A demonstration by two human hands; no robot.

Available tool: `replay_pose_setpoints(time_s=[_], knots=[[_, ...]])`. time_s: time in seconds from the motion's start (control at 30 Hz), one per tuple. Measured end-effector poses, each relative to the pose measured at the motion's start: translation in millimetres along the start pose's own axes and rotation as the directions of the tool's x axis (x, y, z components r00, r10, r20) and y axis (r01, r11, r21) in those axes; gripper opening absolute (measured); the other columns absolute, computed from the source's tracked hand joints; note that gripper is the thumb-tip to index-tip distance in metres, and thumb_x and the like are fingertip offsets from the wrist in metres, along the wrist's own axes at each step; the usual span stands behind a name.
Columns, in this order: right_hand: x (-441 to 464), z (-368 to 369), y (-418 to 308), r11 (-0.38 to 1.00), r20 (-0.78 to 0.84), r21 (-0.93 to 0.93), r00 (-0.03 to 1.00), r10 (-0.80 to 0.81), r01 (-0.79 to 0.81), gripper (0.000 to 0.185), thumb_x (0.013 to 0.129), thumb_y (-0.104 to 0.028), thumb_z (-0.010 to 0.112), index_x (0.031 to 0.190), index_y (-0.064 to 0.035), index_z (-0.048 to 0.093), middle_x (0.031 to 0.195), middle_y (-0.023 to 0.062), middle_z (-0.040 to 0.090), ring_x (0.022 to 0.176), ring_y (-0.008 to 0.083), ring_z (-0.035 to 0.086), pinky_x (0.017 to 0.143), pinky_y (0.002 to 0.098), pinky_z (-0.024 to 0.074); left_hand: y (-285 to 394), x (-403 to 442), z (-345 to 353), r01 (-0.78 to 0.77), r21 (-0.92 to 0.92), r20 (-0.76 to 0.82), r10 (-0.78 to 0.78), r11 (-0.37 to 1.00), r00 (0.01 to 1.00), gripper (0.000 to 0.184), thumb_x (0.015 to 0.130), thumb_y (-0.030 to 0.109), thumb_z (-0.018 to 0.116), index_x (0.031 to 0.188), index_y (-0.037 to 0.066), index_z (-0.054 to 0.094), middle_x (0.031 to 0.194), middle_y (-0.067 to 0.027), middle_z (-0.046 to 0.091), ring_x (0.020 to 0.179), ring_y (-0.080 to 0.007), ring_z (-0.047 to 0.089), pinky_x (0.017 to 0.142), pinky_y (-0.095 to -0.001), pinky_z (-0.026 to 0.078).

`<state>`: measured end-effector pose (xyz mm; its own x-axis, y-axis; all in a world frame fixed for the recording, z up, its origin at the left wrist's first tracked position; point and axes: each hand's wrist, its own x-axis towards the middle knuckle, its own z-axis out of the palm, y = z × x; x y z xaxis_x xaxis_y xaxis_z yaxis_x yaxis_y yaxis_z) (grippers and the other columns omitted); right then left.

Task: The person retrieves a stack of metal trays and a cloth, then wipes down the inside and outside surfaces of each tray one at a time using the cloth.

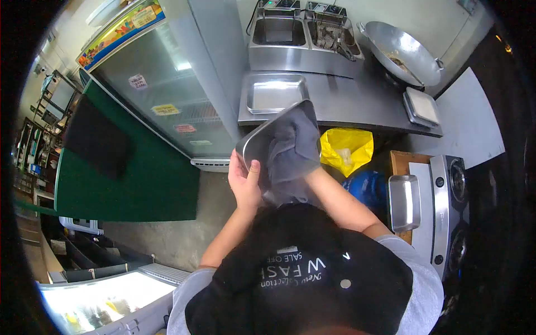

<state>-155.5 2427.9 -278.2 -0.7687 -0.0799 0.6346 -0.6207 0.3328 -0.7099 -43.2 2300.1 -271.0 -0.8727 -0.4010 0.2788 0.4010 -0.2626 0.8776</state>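
Note:
My left hand (244, 181) grips the left edge of a metal tray (258, 146), with the thumb on the near side. The tray is tilted up in front of my body. Inside it, a dark grey cloth (293, 145) is bunched against the metal. My right hand (314, 172) is pressed into the cloth, which hides most of its fingers. Just beyond, another shallow metal tray (277, 94) lies on the steel counter (335, 100).
A twin deep fryer (304, 58) and a large wok (405, 53) stand on the counter. Below are a yellow plastic bag (357, 142) and a blue container (365, 187). At right, a metal tray (405, 204) lies near a gas stove (441, 209). A glass-door fridge (162, 89) stands left.

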Motion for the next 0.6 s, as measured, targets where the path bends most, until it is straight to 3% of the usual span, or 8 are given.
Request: replay_pose_setpoints(time_s=[0.03, 0.07, 0.1, 0.17, 0.3, 0.4, 0.47, 0.6], knots=[[3.1, 8.4, 22.3, 0.994, -0.037, 0.071, 0.995, 0.091, -0.088, 0.024, 0.081, -0.015, 0.06, 0.102, -0.0043, 0.063, 0.091, 0.0166, 0.063, 0.081, 0.036, 0.059, 0.072, 0.0391, 0.0494, 0.2, -1.3, -0.7, 0.002, 0.001, -0.002, -0.002, 1.0, 1.0, 0.056, 0.089, 0.017, 0.067, 0.134, -0.005, 0.041, 0.126, -0.0097, 0.053, 0.118, -0.0183, 0.049, 0.104, -0.0304, 0.033], [-1.4, 32.4, 86.0, 0.852, 0.078, 0.316, 0.907, 0.414, -0.417, 0.02, 0.081, -0.014, 0.059, 0.099, -0.0052, 0.062, 0.088, 0.0157, 0.063, 0.078, 0.0354, 0.059, 0.07, 0.0384, 0.049, 0.5, -2.8, -1.0, -0.055, 0.062, 0.007, 0.054, 0.997, 0.998, 0.06, 0.088, 0.018, 0.069, 0.134, -0.006, 0.04, 0.127, -0.01, 0.052, 0.118, -0.0188, 0.049, 0.104, -0.0308, 0.033], [-2.9, 28.5, 77.6, 0.852, 0.082, 0.316, 0.907, 0.414, -0.417, 0.02, 0.081, -0.014, 0.059, 0.099, -0.0052, 0.062, 0.088, 0.0157, 0.063, 0.078, 0.0354, 0.059, 0.07, 0.0384, 0.049, 0.9, -4.1, -1.9, -0.112, 0.122, 0.02, 0.11, 0.986, 0.994, 0.063, 0.087, 0.019, 0.071, 0.135, -0.007, 0.039, 0.127, -0.0104, 0.051, 0.118, -0.0193, 0.049, 0.105, -0.0313, 0.033], [-3.9, 10.6, 35.3, 0.99, -0.04, 0.113, 0.995, 0.093, -0.088, 0.02, 0.089, -0.018, 0.06, 0.105, -0.0062, 0.064, 0.085, 0.0067, 0.064, 0.073, 0.0216, 0.063, 0.067, 0.0274, 0.0515, 5.0, -5.1, -13.3, -0.081, 0.132, 0.019, 0.079, 0.988, 0.997, 0.066, 0.086, 0.018, 0.072, 0.136, -0.008, 0.038, 0.128, -0.0108, 0.05, 0.119, -0.0193, 0.049, 0.105, -0.0314, 0.033], [-0.8, -7.8, -12.1, 0.995, -0.048, -0.051, 0.995, 0.082, -0.084, 0.02, 0.084, -0.013, 0.061, 0.102, -0.0052, 0.064, 0.082, 0.0107, 0.064, 0.074, 0.0258, 0.064, 0.069, 0.0297, 0.0518, 14.1, 8.9, -30.5, -0.006, 0.126, -0.017, 0.009, 0.992, 1.0, 0.069, 0.086, 0.015, 0.073, 0.137, -0.011, 0.035, 0.129, -0.0121, 0.051, 0.121, -0.0198, 0.049, 0.104, -0.0316, 0.035], [-10.0, -15.8, -14.8, 0.99, 0.155, -0.138, 0.988, -0.002, 0.023, 0.021, 0.077, -0.012, 0.063, 0.096, -0.0038, 0.066, 0.087, 0.0153, 0.064, 0.079, 0.0311, 0.065, 0.071, 0.034, 0.0519, 28.0, 18.0, -38.1, -0.078, 0.168, 0.022, 0.076, 0.983, 0.997, 0.069, 0.086, 0.022, 0.072, 0.136, -0.011, 0.037, 0.128, -0.0117, 0.052, 0.12, -0.0199, 0.049, 0.103, -0.0316, 0.036], [-18.3, -10.5, -7.8, 0.894, 0.349, -0.365, 0.928, -0.127, 0.26, 0.018, 0.072, -0.014, 0.063, 0.088, -0.0055, 0.068, 0.089, 0.0165, 0.065, 0.079, 0.0335, 0.064, 0.071, 0.0379, 0.0512, 32.5, 25.0, -39.2, -0.115, 0.103, 0.014, 0.115, 0.988, 0.993, 0.07, 0.085, 0.022, 0.074, 0.135, -0.01, 0.039, 0.127, -0.0115, 0.053, 0.12, -0.0197, 0.049, 0.104, -0.0314, 0.035], [-26.8, -3.3, -5.5, 0.893, 0.441, -0.397, 0.897, -0.015, 0.21, 0.015, 0.072, -0.018, 0.064, 0.081, -0.0055, 0.067, 0.088, 0.0151, 0.065, 0.077, 0.0345, 0.063, 0.071, 0.0399, 0.051, 42.8, 28.9, -37.6, -0.118, 0.086, 0.145, 0.105, 0.989, 0.984, 0.074, 0.083, 0.019, 0.075, 0.138, -0.01, 0.035, 0.131, -0.0129, 0.051, 0.123, -0.021, 0.048, 0.106, -0.0329, 0.033]])
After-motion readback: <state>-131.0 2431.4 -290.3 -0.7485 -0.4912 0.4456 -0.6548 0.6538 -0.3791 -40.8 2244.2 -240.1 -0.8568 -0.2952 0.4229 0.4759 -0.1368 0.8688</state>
